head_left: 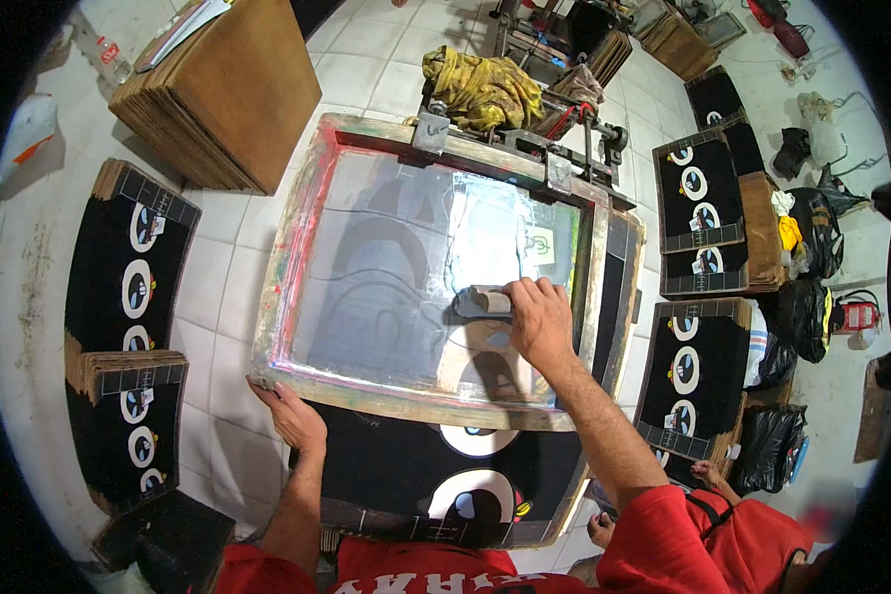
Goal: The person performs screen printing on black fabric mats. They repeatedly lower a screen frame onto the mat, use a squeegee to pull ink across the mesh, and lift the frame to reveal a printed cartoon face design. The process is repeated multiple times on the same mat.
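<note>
A wooden-framed printing screen lies tilted over a black printed panel with white and black eye shapes along its near part. My left hand grips the frame's near left corner. In my right hand is a squeegee, its edge down on the mesh right of the middle. White ink is spread over the mesh beyond the squeegee, with grey ink at its left end. Two metal clamps hold the frame's far side. My right hand partly hides the squeegee.
A yellow stained cloth hangs on the metal press behind the frame. Stacks of boards with printed black panels stand at left and right. A tall board stack is at the far left. Another person's hand shows at lower right.
</note>
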`<state>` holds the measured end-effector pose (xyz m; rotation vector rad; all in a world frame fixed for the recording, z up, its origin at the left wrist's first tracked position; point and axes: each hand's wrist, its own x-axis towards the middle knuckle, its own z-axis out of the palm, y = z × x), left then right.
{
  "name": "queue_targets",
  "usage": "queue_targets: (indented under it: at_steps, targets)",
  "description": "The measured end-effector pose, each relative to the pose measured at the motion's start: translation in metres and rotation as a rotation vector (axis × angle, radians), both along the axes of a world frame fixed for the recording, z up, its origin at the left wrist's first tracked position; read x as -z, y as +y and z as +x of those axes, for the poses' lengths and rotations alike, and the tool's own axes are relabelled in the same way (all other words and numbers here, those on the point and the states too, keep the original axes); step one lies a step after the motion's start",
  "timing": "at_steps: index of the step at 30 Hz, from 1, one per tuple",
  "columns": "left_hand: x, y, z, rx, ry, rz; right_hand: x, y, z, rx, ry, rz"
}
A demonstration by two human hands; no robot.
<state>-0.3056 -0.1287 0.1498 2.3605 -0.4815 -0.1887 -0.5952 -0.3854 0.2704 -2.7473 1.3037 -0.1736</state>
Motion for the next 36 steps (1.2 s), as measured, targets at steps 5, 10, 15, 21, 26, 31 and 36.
queue_targets:
  at_steps: [5, 10, 15, 21, 26, 31, 36]
  targets:
    - [0.003, 0.005, 0.030, -0.105, 0.574, -0.511, 0.005, 0.007, -0.007, -0.014, -0.014, -0.034]
    - [-0.018, 0.006, 0.054, -0.199, 0.969, -0.637, -0.004, 0.011, -0.003, 0.012, -0.021, -0.052]
    - [-0.037, 0.005, 0.051, -0.249, 0.854, -0.502, -0.032, -0.023, 0.003, 0.047, -0.074, 0.053]
    - [-0.039, 0.002, 0.052, -0.291, 0.856, -0.496, -0.037, -0.014, 0.001, 0.039, 0.007, 0.172]
    - [-0.041, 0.000, 0.053, -0.298, 0.892, -0.542, -0.019, -0.064, 0.012, -0.014, 0.042, 0.097]
    - [-0.048, -0.001, 0.052, -0.283, 0.902, -0.542, -0.016, -0.177, 0.055, 0.066, 0.168, 0.136]
    - [-0.049, -0.001, 0.052, -0.270, 0.926, -0.588, -0.014, -0.214, 0.065, 0.099, 0.125, 0.236]
